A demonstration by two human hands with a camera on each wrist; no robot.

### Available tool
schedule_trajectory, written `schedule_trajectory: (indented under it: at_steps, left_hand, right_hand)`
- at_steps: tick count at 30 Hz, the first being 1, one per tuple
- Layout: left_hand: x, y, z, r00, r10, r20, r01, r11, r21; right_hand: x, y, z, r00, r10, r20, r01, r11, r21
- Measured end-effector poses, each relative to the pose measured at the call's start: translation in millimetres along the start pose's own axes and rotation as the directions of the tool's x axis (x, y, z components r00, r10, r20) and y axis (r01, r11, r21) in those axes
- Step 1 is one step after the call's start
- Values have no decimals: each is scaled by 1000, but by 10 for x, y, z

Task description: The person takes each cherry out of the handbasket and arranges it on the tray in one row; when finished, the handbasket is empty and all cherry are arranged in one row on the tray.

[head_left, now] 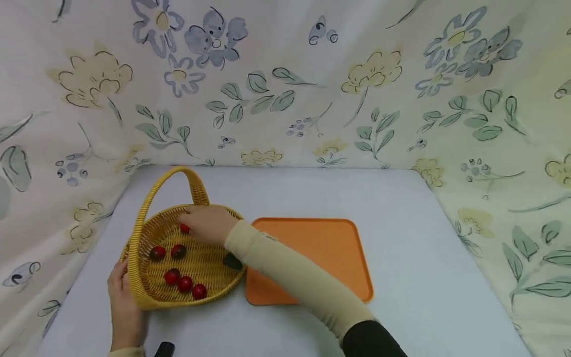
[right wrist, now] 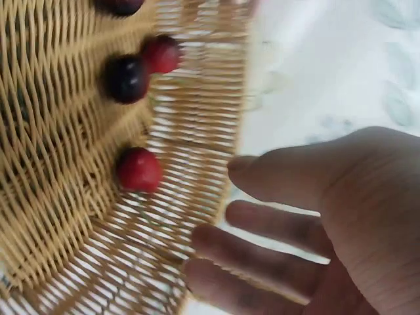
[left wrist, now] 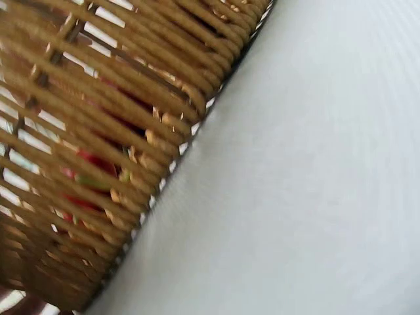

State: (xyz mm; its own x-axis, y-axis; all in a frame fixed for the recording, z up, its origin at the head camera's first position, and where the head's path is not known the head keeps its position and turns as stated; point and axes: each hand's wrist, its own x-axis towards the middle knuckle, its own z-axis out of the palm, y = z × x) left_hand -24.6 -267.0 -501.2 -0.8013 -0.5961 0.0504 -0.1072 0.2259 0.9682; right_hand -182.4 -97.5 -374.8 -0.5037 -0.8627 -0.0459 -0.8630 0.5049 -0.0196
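Observation:
A yellow wicker basket (head_left: pixel 214 258) with a tall arched handle stands at the left of the table. Inside lie several small round fruits, red to dark red, one of them a red fruit (right wrist: pixel 139 169) near the wall. My left hand (head_left: pixel 125 307) holds the basket's left side by the foot of the handle; its fingertips are mostly hidden. Over the far part of the basket is my right hand (head_left: pixel 207 223), close to a red fruit (head_left: pixel 185 228). The right wrist view shows its fingers (right wrist: pixel 252 256) spread apart, nothing between them, beside the woven rim.
An orange tray (head_left: pixel 321 258) lies right of the basket, partly under my right forearm. The white table (head_left: pixel 415 238) meets a flower-printed cloth (head_left: pixel 276 129) at the back and sides. A dark piece (head_left: pixel 233 261) shows below the right sleeve.

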Motion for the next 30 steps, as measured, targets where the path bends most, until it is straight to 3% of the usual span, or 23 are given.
schedule_trajectory:
  at_steps: [4,6,12,22,27,30]
  left_hand:
    - [-14,3,-5,994,-109,25,112,976,-184]
    - [-33,6,5,990,-136,41,142,970,-200]
    - [-55,-2,-6,984,-178,15,178,974,-139]
    - [-13,-55,-12,976,-219,14,218,964,-150]
    - [-7,-80,-34,976,-217,23,218,968,-124]
    - [-4,-92,-56,977,-212,35,215,972,-99]
  right_hand:
    - [295,-52,123,1000,15,27,-14,998,-62]
    - [375,-53,222,998,33,49,-27,993,-111]
    - [506,-99,427,997,31,73,-21,991,-132]
    - [597,-185,582,999,36,26,-29,972,-234]
    - [562,-191,564,999,-12,38,19,981,-193]
    - [422,-151,414,997,-68,24,69,994,-87]
